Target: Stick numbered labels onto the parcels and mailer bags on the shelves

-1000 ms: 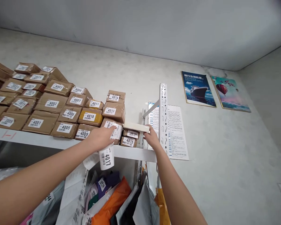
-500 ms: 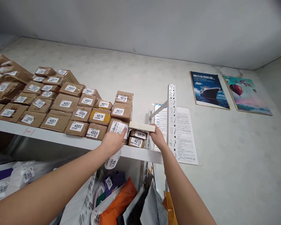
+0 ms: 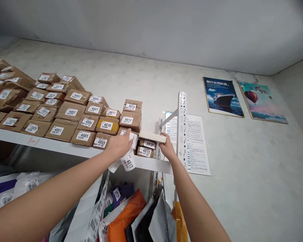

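My left hand (image 3: 120,146) is closed on a strip of white number labels (image 3: 127,162); the tag reading 4017 hangs below the fingers, in front of a brown parcel (image 3: 131,136) on the shelf. My right hand (image 3: 166,148) grips the right end of a flat cream-white box (image 3: 151,136). That box lies on top of two small brown parcels marked 4016 (image 3: 148,144) and 4015 (image 3: 144,152) at the right end of the white shelf (image 3: 65,148).
Rows of brown numbered parcels (image 3: 65,112) fill the shelf to the left. A perforated white upright (image 3: 181,127) stands just right of my right hand, with a printed sheet (image 3: 197,144) behind it. Coloured mail bags (image 3: 126,215) hang below the shelf. Two posters (image 3: 223,97) are on the wall.
The label strip in my left hand has risen; the 4017 tag now hangs just under the fingers at shelf-edge height. My right hand stays on the white box.
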The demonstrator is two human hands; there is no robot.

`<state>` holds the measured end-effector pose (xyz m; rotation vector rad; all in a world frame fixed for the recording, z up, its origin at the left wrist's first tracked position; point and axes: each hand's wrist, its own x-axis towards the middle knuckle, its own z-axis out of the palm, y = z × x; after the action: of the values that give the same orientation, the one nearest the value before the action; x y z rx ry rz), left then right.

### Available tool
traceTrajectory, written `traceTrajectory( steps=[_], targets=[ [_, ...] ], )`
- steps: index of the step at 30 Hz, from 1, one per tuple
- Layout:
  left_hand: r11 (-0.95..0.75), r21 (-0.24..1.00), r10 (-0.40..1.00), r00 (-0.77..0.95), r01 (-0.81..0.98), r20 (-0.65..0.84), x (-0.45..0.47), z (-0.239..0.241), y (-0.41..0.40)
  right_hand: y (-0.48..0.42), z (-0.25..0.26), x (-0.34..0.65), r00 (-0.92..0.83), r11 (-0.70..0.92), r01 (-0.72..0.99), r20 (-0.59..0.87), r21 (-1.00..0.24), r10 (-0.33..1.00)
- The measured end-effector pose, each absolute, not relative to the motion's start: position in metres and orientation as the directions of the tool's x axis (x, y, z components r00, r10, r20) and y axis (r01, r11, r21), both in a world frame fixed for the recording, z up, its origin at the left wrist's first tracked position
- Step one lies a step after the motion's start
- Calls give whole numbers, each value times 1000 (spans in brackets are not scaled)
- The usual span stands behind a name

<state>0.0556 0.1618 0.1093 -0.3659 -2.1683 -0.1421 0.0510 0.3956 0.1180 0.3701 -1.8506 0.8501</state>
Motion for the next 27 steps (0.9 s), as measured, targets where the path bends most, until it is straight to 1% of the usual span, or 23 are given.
traceTrajectory(
  steps=[4,7,10,12,13,14,15,17,18,19,20,21,22,23,24,25,27],
  targets=[
    [945,50,152,-568,324,809,49,143,160,394,119,48,-417,700,-590,894,-402,163],
    [934,65,161,-575,352,802,47,158,158,398,120,47,-411,688,-591,891,-420,191],
    [924,70,168,-564,375,809,57,151,154,396,111,57,-343,672,-602,900,-430,268],
    [917,82,161,-553,390,818,68,132,150,385,94,71,-228,666,-619,907,-416,355],
    [910,98,154,-546,404,824,74,120,148,376,81,80,-187,653,-645,910,-397,369],
    [896,125,139,-536,426,833,79,107,146,365,65,90,-169,633,-680,920,-368,353],
    [874,164,116,-525,458,843,84,93,144,352,49,100,-204,569,-757,943,-322,263],
    [785,279,46,-500,554,865,89,67,144,325,16,116,-372,413,-854,927,-317,-56],
    [723,337,3,-492,602,871,90,55,144,313,2,121,-411,394,-855,905,-339,-114],
    [655,390,-34,-491,647,871,90,45,145,303,-9,124,-450,382,-846,883,-372,-138],
    [584,436,-64,-496,685,866,90,37,146,295,-16,125,-482,360,-836,868,-415,-118],
    [502,480,-84,-512,719,855,90,29,146,290,-21,124,-512,317,-825,856,-467,-71],
    [412,518,-79,-537,749,840,90,23,146,288,-22,121,-542,248,-818,840,-519,-29],
    [322,545,-34,-565,774,824,91,17,144,287,-21,118,-569,160,-811,822,-563,8],
    [244,559,46,-585,792,809,93,13,142,289,-19,115,-596,73,-799,802,-597,37],
    [198,567,133,-595,799,792,96,8,140,292,-16,112,-618,3,-786,785,-619,53],
    [206,568,261,-604,797,753,102,2,134,297,-11,110,-649,-55,-761,758,-647,64]
  ],
)
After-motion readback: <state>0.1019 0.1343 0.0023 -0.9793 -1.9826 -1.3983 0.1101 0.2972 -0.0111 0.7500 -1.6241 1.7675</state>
